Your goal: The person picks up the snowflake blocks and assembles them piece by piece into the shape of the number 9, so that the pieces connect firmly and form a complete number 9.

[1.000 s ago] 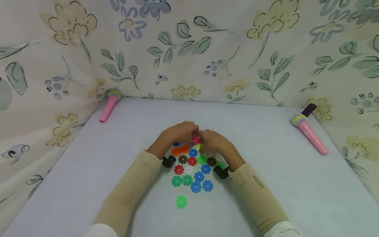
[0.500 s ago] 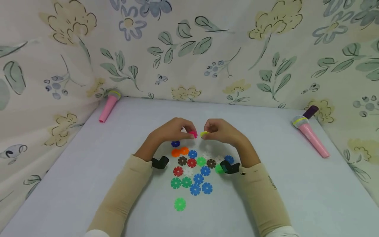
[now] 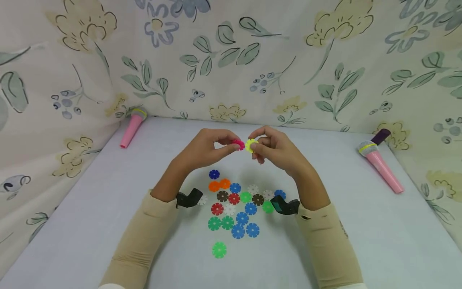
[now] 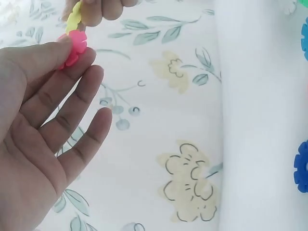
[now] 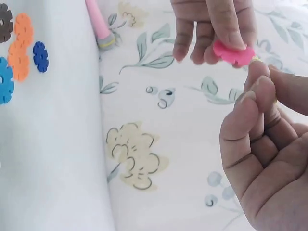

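Note:
Between the thumb and index finger of my left hand (image 3: pixel 202 150) is a pink notched disc (image 3: pixel 238 144), a snowflake-type building piece. My right hand (image 3: pixel 279 152) pinches a yellow notched disc (image 3: pixel 250 145) in the same way. Both discs are raised above the table, edge against edge. From the left wrist view, the pink disc (image 4: pixel 78 44) meets the yellow disc (image 4: pixel 73 21) at its rim; whether their slots interlock I cannot tell. In the right wrist view the pink disc (image 5: pixel 233 54) shows broadly, while fingers mostly hide the yellow one.
Loose notched discs in several colours lie below the hands, among them a dark blue disc (image 3: pixel 214 174), orange discs (image 3: pixel 219 185) and a light green disc (image 3: pixel 219 249). A pink microphone (image 3: pixel 132 127) lies back left, another microphone (image 3: pixel 380 166) at right beside a dark object (image 3: pixel 381 136).
Both hands have risen from the pile and moved away from the body, lifting the pink and yellow discs. Half a second ago the discs were apart; now their edges meet.

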Motion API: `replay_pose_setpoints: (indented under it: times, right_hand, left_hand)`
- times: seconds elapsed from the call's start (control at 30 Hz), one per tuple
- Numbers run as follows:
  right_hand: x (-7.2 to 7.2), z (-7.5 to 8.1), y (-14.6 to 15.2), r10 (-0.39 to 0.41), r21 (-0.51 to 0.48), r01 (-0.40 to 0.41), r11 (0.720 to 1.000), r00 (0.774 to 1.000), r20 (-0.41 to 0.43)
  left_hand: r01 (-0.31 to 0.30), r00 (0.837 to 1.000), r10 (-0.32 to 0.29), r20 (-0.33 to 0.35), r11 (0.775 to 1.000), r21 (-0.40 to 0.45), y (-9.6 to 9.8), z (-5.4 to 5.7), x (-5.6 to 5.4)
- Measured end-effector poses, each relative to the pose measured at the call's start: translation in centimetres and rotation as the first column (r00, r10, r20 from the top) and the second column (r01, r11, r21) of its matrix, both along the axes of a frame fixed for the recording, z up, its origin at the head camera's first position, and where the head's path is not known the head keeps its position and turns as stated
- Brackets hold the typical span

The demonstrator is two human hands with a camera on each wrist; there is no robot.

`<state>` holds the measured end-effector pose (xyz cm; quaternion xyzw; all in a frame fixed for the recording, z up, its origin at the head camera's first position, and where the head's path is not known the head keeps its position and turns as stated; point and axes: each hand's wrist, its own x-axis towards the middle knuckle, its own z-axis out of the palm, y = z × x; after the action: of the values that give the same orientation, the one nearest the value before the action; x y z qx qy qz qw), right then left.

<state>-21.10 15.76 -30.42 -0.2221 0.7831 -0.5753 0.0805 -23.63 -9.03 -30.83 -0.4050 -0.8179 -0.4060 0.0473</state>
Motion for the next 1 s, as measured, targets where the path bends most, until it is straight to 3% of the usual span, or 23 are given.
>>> replay_pose_setpoints:
  times: [0.2, 0.33, 0.6, 0.73, 0.83, 0.9, 1.0]
  right_hand:
    - [0.5, 0.4, -0.3, -0.006, -0.008, 0.006, 1.0, 0.999, -0.031]
    - [0.7, 0.6, -0.5, -0.009, -0.007, 0.009, 1.0, 0.999, -0.038]
    - [1.1, 0.9, -1.1, -0.071, 0.042, 0.073, 0.996, 0.997, -0.041]
    - [0.9, 0.5, -1.5, -0.094, 0.019, 0.095, 0.995, 0.994, -0.048]
    - [0.6, -0.1, -1.8, -0.098, 0.002, 0.098, 0.995, 0.995, -0.023]
    - [0.5, -0.3, -2.0, -0.099, -0.002, 0.099, 0.995, 0.995, -0.004]
    - [0.5, -0.5, -2.2, -0.114, 0.005, 0.114, 0.993, 0.993, 0.01]
  left_hand:
    - [-0.025, 0.994, 0.02, -0.11, 0.999, -0.039, 0.4, 0.5, 0.7]
    - [-0.045, 0.981, 0.03, -0.19, 0.996, -0.073, 0.7, 0.5, 1.1]
    - [-0.137, 0.92, 0.113, -0.375, 0.99, -0.038, 1.8, 0.5, 2.2]
    - [-0.17, 0.893, 0.148, -0.425, 0.985, -0.014, 2.4, 0.1, 2.4]
    - [-0.188, 0.874, 0.148, -0.462, 0.981, -0.041, 2.6, -0.1, 2.4]
    - [-0.198, 0.869, 0.144, -0.474, 0.978, -0.065, 2.6, -0.2, 2.3]
    - [-0.208, 0.875, 0.141, -0.463, 0.973, -0.098, 2.4, -0.2, 2.1]
